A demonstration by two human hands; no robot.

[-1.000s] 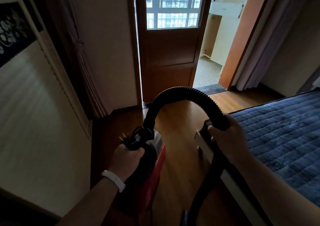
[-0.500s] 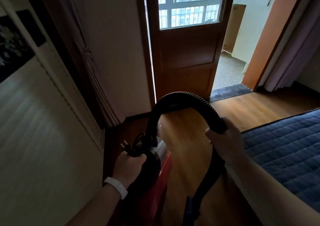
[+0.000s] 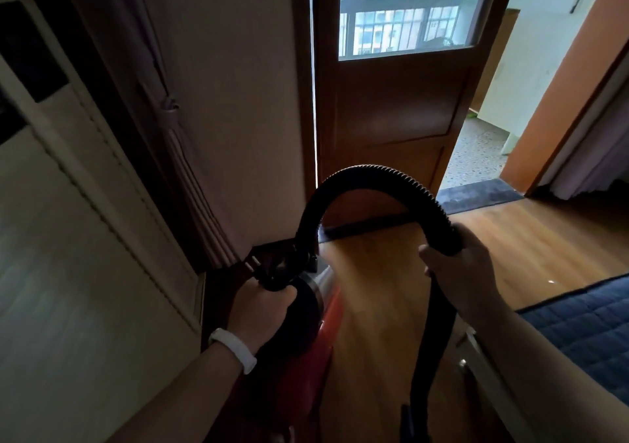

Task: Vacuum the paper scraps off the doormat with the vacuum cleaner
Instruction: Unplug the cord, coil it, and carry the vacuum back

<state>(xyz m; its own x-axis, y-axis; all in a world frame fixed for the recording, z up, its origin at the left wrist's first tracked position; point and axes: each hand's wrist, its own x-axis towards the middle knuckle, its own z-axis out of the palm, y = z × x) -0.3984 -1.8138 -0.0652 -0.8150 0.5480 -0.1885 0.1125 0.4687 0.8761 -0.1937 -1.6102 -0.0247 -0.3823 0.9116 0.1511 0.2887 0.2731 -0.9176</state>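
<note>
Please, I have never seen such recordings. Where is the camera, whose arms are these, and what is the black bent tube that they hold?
There is no robot here. The camera is worn on a person's head and looks forward and down, so you see that person's own arms. The left hand grips the black handle of a red vacuum cleaner. The right hand grips the black ribbed hose, which arches up from the cleaner and hangs down below the hand. Underneath is a wooden floor, and a bed with a blue quilt is at the right. Ahead, in the open doorway beside the brown door, lies the dark doormat. I cannot make out paper scraps on it from here.
</note>
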